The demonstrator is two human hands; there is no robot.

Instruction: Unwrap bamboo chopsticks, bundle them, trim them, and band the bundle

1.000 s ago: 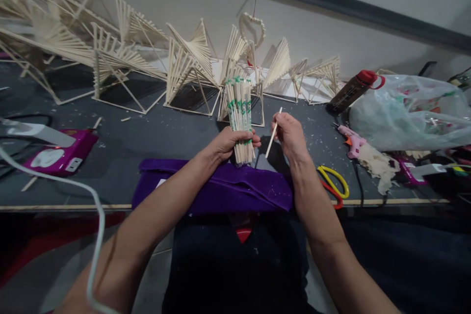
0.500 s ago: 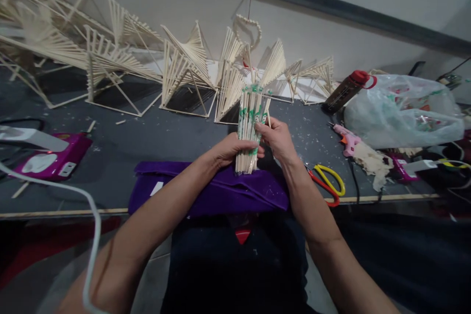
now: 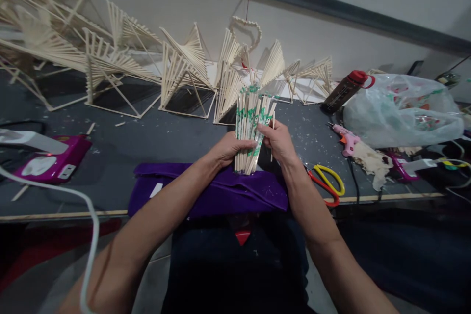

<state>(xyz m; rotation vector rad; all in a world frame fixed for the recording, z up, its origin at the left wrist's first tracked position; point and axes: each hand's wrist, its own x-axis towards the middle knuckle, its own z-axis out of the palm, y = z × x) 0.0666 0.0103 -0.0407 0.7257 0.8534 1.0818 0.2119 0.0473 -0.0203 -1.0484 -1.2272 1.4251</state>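
A bundle of pale wooden sticks in clear, green-printed wrappers (image 3: pixel 245 117) stands upright in front of me, above a folded purple cloth (image 3: pixel 221 191). My left hand (image 3: pixel 231 148) is wrapped round its lower part, thumb across the front. On its right side my right hand (image 3: pixel 275 138) grips some of the wrapped sticks, its thumb pressed on them. A separate stick (image 3: pixel 273 120) shows by the right fingers; part of it is hidden behind them.
Stick structures (image 3: pixel 187 73) line the table's back. On the right are scissors (image 3: pixel 327 181), a pink glue gun (image 3: pixel 348 138), a bottle (image 3: pixel 344 91) and a plastic bag (image 3: pixel 405 110). A magenta device (image 3: pixel 55 159) and a white cable (image 3: pixel 93 225) are at left.
The bundle has spread at its top, and the sticks on its right side now lean more to the right. A loose stick by my right hand shows more clearly.
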